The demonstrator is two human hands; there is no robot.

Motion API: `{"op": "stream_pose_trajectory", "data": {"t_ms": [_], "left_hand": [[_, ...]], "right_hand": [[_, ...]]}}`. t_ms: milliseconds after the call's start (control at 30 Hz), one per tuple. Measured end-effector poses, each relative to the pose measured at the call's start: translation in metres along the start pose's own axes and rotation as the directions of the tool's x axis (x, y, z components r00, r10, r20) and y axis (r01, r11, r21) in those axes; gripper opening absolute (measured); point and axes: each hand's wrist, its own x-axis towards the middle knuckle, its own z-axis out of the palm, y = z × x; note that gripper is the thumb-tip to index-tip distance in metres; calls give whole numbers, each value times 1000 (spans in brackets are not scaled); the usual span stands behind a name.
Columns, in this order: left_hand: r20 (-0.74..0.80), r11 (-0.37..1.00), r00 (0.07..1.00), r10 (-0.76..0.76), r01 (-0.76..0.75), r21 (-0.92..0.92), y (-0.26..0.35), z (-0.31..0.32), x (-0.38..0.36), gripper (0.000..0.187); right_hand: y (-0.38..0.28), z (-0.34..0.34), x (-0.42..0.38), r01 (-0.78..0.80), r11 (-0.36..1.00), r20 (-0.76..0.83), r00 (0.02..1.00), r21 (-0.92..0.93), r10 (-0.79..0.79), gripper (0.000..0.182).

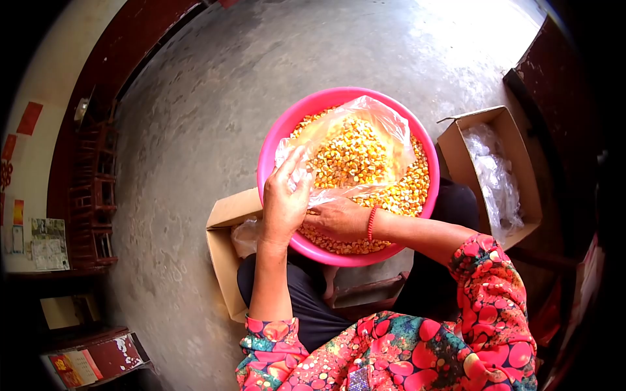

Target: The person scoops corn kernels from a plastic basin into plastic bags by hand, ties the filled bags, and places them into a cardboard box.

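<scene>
Left hand (285, 205) clamped on near-left edge of clear bag (368, 108), film between thumb and fingers. Right hand (342, 220) at bag's near side, over loose corn (411, 195); fingertips hidden, cannot tell if gripping. Bag open in pink basin (272, 143), corn inside and around it. Basin in front of person. Right box (529, 189) holds crumpled plastic (492, 176); left box (228, 274) beside knee.

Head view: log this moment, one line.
left hand: on bag edge | right hand: at bag's near side | corn: in bag and pink basin
</scene>
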Motion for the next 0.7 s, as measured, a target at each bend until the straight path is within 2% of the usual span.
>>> {"op": "stream_pose_trajectory", "data": {"t_ms": [67, 133, 233, 367, 467, 533, 633, 700], "left_hand": [[-3, 1000, 1000, -4, 4, -5, 2, -1, 1, 40], [2, 1000, 1000, -9, 9, 2, 1, -1, 0, 40], [5, 1000, 1000, -7, 7, -26, 3, -3, -1, 40], [-1, 1000, 1000, -11, 11, 4, -1, -1, 0, 40], [1, 1000, 1000, -16, 16, -6, -2, -1, 0, 40], [-3, 1000, 1000, -26, 26, -7, -2, -1, 0, 40], [-2, 999, 999, -42, 42, -22, 0, -3, -1, 39], [-5, 999, 999, -31, 31, -36, -4, -2, -1, 39]], "right_hand": [[2, 0, 0, 24, 998, -9, 1000, -56, -24, 26], [-5, -12, -1, -95, 995, 231, 969, 6, 91, 20], [-10, -26, 2, -92, 992, 303, 946, -86, 114, 17], [-8, -25, -2, -88, 994, 289, 952, -62, 102, 19], [-6, -25, -5, -63, 998, 194, 979, -10, 64, 20], [-6, -30, -6, -64, 998, 307, 949, -21, 68, 21], [-7, -35, -5, -96, 995, 391, 915, -23, 98, 21], [-10, -39, -3, -109, 994, 372, 922, -13, 106, 22]]}}
